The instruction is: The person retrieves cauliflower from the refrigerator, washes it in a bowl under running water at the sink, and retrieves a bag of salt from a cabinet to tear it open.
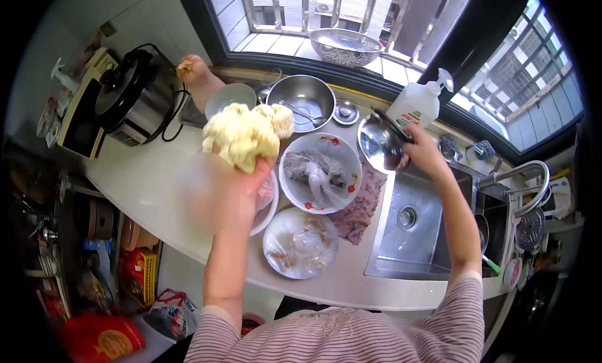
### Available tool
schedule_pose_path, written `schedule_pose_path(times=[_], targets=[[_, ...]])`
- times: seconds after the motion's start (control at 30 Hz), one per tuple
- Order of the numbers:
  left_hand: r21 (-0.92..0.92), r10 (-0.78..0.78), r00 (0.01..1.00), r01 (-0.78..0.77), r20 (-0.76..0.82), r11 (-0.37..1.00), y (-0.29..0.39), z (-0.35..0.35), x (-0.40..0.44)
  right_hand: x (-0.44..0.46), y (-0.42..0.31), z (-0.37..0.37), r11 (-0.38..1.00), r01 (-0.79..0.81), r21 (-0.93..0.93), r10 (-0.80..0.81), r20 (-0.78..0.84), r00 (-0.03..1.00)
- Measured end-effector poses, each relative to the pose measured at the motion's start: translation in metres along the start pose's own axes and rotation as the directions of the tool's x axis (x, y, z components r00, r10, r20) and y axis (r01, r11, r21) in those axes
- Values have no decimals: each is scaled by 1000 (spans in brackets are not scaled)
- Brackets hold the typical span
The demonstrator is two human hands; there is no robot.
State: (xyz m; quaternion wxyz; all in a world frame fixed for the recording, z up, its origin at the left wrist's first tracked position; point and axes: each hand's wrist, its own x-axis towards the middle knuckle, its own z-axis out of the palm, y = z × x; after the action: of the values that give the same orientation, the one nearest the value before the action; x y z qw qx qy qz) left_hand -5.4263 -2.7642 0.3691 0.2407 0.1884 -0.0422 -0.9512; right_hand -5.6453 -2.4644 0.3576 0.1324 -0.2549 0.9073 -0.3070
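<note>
My left hand (241, 187) is wrapped round the underside of a pale yellow cauliflower (241, 137), lifted above the counter; a blur covers part of this hand. To the right, my right hand (421, 151) grips the edge of a shiny round metal vessel (378, 144) with a dark bar across it; I cannot tell whether it is a bowl or a lid. Between my hands stands a white bowl with red flowers (321, 203), lined with crumpled clear plastic (323, 178). Nearer me is a plate (301, 274) with plastic and scraps. A pinkish bowl (268, 213) is partly hidden behind my left hand.
A steel pot (301, 87), a small lid (345, 112) and a green-grey bowl (231, 98) stand along the back. A pressure cooker (138, 99) is at the left, a sink (407, 250) at the right. A white pump bottle (417, 102) stands by the window.
</note>
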Motion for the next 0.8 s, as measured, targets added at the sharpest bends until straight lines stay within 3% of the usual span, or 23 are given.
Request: schedule_pose_path(times=[0.03, 0.07, 0.13, 0.37, 0.5, 0.6, 0.63, 0.73, 0.8], targets=[[55, 8, 999, -5, -43, 998, -8, 13, 15, -15, 9, 2, 1000, -10, 13, 11, -39, 999], [42, -80, 993, 77, 92, 996, -11, 10, 34, -27, 16, 2, 984, -170, 49, 169, 18, 985], [143, -54, 999, 53, -3, 988, -23, 9, 74, -47, 54, 15, 986, -107, 125, 111, -26, 993], [407, -143, 970, 212, -194, 888, -53, -7, 156, -104, 71, 32, 915, -404, -2, 404, -16, 915], [731, -29, 958, 238, -287, 639, -64, -27, 193, -119, 85, 47, 892, -452, -5, 452, 6, 892], [865, 132, 955, 175, -265, 471, -74, -33, 213, -121, 92, 53, 893, -445, -63, 447, 18, 894], [892, 148, 970, 111, -193, 438, -79, -15, 198, -122, 93, 55, 895, -439, -82, 442, 19, 897], [989, 29, 989, 141, -143, 48, -64, 4, 191, -122, 92, 54, 900, -423, -102, 427, 21, 904], [985, -14, 989, 144, -147, -99, -44, 1, 207, -120, 93, 56, 906, -413, -95, 418, 34, 908]])
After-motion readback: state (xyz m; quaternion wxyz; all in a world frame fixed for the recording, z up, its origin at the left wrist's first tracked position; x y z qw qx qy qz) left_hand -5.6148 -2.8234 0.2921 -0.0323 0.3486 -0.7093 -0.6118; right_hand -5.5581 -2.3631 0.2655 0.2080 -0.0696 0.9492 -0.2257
